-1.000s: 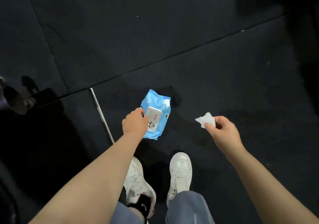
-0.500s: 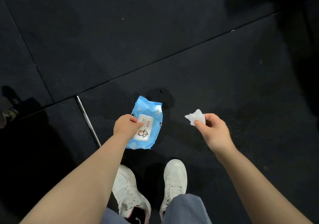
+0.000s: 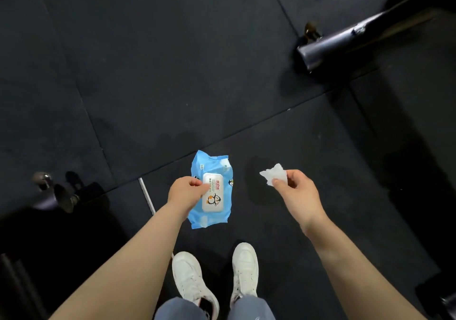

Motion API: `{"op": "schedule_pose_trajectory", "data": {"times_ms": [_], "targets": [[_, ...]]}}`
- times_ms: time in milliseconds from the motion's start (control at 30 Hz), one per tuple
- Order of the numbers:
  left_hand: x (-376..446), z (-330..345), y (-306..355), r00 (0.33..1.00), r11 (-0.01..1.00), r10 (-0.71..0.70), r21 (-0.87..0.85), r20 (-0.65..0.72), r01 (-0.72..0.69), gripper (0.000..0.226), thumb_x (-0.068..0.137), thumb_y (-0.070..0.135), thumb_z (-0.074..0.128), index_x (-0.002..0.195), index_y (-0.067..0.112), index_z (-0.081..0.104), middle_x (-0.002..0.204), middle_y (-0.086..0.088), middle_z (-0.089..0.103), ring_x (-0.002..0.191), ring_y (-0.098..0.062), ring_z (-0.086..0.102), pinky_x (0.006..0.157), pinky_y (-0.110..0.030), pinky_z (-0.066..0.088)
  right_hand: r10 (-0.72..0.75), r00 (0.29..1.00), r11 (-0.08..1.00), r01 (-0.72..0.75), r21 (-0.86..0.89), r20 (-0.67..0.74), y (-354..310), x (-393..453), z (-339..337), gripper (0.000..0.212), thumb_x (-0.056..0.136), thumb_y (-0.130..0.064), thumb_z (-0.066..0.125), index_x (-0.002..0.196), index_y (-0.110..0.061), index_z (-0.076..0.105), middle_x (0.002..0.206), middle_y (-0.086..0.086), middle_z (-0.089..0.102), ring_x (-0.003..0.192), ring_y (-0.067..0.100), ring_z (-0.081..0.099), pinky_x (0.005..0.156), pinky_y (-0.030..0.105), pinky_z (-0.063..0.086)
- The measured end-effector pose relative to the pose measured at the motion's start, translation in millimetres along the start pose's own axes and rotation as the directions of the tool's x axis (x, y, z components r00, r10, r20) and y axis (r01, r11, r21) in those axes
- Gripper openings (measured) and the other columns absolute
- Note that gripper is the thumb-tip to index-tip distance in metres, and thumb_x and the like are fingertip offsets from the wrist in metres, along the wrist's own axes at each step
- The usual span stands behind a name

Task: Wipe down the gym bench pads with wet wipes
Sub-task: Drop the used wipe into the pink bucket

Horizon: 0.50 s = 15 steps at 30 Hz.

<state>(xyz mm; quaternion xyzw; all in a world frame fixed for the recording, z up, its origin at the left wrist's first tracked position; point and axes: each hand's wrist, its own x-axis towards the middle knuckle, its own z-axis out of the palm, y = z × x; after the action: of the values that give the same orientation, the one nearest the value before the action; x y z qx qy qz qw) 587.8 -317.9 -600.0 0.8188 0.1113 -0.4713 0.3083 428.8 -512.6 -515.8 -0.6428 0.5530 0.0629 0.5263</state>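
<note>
Matte black rubber floor tiles (image 3: 148,60) with visible seams; a dark metal bar (image 3: 345,38) runs out of view upper right. Left hand (image 3: 187,192) grips a glossy blue wipes pack (image 3: 213,191), long axis pointing away, white lid up. Right hand (image 3: 298,193) pinches a crumpled white wipe (image 3: 274,176).

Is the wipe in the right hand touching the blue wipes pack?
Apart. The head view shows dark floor between the wipe, pinched by the right hand, and the wipes pack.

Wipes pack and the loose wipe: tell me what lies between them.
Nothing but bare dark floor mat shows between the wipes pack and the loose wipe in the head view.
</note>
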Motion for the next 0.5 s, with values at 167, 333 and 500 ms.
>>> {"op": "schedule_pose_trajectory", "data": {"times_ms": [167, 333, 500], "targets": [[-88.4, -55.4, 72.5, 0.996, 0.984, 0.082, -0.161, 0.019, -0.078, 0.01, 0.086, 0.021, 0.076, 0.088, 0.012, 0.073, 0.089, 0.001, 0.076, 0.083, -0.014, 0.072, 0.066, -0.03, 0.06, -0.063, 0.997, 0.998, 0.064, 0.008, -0.042, -77.0, -66.1, -44.8, 0.005, 0.088, -0.025, 0.064, 0.092, -0.027, 0.062, 0.085, -0.01, 0.065, 0.076, 0.006, 0.062, 0.054, 0.014, 0.04], [-181.6, -120.5, 142.0, 0.987, 0.94, 0.151, -0.316, 0.05, -0.128, 0.017, 0.085, 0.016, 0.078, 0.093, 0.003, 0.071, 0.088, -0.004, 0.078, 0.087, -0.02, 0.074, 0.083, -0.04, 0.061, -0.129, 0.988, 0.991, 0.131, 0.013, -0.09, -165.8, -134.2, -89.6, 0.004, 0.088, -0.026, 0.065, 0.088, -0.028, 0.061, 0.082, -0.009, 0.066, 0.074, 0.008, 0.062, 0.054, 0.019, 0.042], [-278.6, -191.6, 204.2, 0.957, 0.876, 0.28, -0.427, 0.076, -0.223, 0.014, 0.089, 0.018, 0.074, 0.097, 0.006, 0.071, 0.09, -0.003, 0.078, 0.088, -0.019, 0.075, 0.084, -0.038, 0.06, -0.23, 0.966, 0.972, 0.235, 0.028, -0.117, -258.7, -207.6, -126.6, 0.002, 0.084, -0.03, 0.064, 0.082, -0.03, 0.063, 0.07, -0.014, 0.066, 0.058, 0.0, 0.056, 0.051, 0.018, 0.043]]}}
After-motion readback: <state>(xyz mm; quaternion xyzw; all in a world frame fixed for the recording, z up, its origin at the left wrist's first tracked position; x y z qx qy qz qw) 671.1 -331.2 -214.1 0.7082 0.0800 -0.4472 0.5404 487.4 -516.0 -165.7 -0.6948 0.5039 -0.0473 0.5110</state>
